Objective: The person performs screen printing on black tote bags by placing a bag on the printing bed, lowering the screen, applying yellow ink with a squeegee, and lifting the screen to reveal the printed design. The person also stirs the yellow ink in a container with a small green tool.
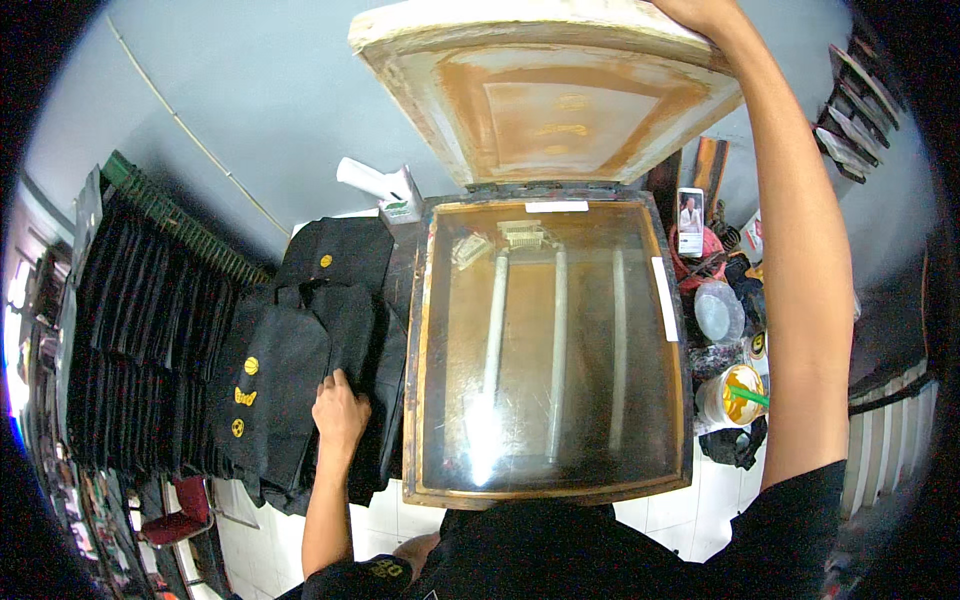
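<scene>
My left hand (341,408) is closed at the edge of a piece of black cloth (345,320) in the pile to the left of the glass-topped table. Its fingers are curled and partly hidden. Yellow prints show on the dark cloth beside it. At the top of the view, my right hand (698,14) grips the upper right edge of a screen printing frame (400,40), its fingertips cut off by the picture. That frame stands tilted up, hinged at the far side of the glass-topped table (590,400). Yellowish motifs show in its mesh.
Stacked black cloth pieces (150,300) fill a rack at the left. A white roll (365,178) lies beyond the pile. Right of the table are a phone (690,222), a lidded tub (718,312) and a cup of yellow ink (718,398) with a green stick (750,397).
</scene>
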Available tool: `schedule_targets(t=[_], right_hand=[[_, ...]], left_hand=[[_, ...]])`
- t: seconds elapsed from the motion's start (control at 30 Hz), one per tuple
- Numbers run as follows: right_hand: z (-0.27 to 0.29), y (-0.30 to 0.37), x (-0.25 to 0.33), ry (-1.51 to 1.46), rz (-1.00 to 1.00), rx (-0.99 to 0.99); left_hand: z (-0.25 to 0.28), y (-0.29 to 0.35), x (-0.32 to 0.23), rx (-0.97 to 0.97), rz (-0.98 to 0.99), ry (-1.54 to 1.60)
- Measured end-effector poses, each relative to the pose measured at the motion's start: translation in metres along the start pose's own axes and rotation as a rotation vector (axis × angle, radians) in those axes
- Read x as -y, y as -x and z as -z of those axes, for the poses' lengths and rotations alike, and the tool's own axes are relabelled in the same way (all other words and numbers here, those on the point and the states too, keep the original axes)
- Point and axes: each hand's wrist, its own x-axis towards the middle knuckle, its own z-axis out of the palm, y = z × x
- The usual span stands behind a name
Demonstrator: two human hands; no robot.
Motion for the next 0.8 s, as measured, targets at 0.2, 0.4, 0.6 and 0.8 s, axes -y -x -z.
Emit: schedule_targets(t=[0.2, 0.4, 0.6, 0.8], right_hand=[[-0.003, -0.002, -0.006, 0.126, 0.016, 0.007], [-0.004, -0.004, -0.008, 0.128, 0.060, 0.023], [-0.004, 0.000, -0.009, 0.058, 0.080, 0.048], [-0.006, 0.000, -0.009, 0.057, 0.068, 0.075]], left_hand=[[0.003, -0.002, 0.014, -0.028, 0.006, -0.069], [0.017, -0.008, 0.041, 0.211, 0.017, -0.110], [0.098, -0.023, 0.030, 0.204, -0.020, -0.098], [0.156, -0.020, -0.058, 0.495, -0.236, 0.343]])
